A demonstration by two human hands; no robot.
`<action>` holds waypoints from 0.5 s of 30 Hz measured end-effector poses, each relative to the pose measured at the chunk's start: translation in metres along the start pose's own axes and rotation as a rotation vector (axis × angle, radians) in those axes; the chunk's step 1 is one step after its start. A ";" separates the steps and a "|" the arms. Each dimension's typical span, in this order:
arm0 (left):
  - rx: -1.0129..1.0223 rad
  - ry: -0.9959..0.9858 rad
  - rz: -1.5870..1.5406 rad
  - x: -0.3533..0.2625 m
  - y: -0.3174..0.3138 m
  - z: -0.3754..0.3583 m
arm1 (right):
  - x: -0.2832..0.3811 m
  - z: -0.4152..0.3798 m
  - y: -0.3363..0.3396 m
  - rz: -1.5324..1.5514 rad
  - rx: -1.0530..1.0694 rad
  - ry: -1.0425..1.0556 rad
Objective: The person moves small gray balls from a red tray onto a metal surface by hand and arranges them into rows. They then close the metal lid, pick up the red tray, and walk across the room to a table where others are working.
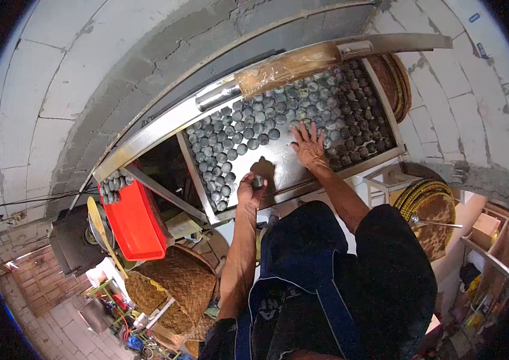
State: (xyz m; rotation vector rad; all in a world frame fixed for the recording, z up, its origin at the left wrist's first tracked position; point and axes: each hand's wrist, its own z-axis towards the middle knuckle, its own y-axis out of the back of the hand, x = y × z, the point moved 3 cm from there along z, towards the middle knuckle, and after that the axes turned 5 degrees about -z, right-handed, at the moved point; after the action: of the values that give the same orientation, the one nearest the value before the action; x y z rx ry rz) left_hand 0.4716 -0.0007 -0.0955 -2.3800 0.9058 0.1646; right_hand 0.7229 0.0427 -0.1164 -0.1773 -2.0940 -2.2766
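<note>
A metal tray (pixel 278 161) holds many dark grey round balls (pixel 278 108), packed along its back, left and right parts, with bare shiny metal at the front middle. My left hand (pixel 251 191) is closed around one dark ball (pixel 258 182) above the tray's front edge. Its shadow falls on the metal beside it. My right hand (pixel 309 147) has its fingers spread, with the fingertips touching or just over the balls at the edge of the packed group. Nothing is seen held in it.
A metal bar with a plastic-wrapped roller (pixel 287 69) crosses above the tray's back. A red bin (pixel 137 225) with dark balls at its top end stands left. Woven baskets (pixel 173 276) are lower left; round woven trays (pixel 428 210) are right.
</note>
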 end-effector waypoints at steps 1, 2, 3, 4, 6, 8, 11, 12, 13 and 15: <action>0.015 -0.002 0.014 -0.002 0.000 -0.001 | -0.002 0.002 -0.005 0.023 -0.053 0.018; 0.014 -0.005 0.013 -0.003 0.000 0.000 | -0.002 0.001 -0.012 0.026 -0.054 0.021; 0.019 0.004 -0.016 -0.003 0.000 0.000 | 0.001 0.003 -0.001 -0.049 -0.019 -0.006; 0.024 0.014 -0.043 -0.005 -0.003 -0.001 | 0.005 0.004 0.006 -0.124 0.015 -0.035; 0.072 -0.001 -0.045 -0.004 -0.017 -0.009 | 0.020 0.005 0.015 0.166 0.125 -0.055; 0.119 -0.016 -0.051 0.002 -0.030 -0.006 | 0.048 -0.007 0.039 0.720 0.418 -0.146; 0.382 0.045 0.097 0.016 -0.018 0.041 | 0.073 -0.024 0.066 0.984 0.253 0.097; 0.385 0.044 0.096 0.018 -0.022 0.043 | 0.072 -0.028 0.063 1.050 0.318 0.065; 0.256 0.014 0.058 0.022 -0.027 0.041 | 0.071 -0.030 0.058 1.115 0.384 0.033; 0.036 -0.069 0.006 0.023 -0.051 0.014 | 0.057 -0.021 0.049 1.108 0.358 -0.086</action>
State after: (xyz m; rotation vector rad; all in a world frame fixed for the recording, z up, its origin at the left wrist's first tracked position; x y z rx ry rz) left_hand 0.5225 0.0249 -0.0901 -2.3246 0.8759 0.2298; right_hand 0.6707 0.0205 -0.0635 -1.0882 -1.6790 -1.2365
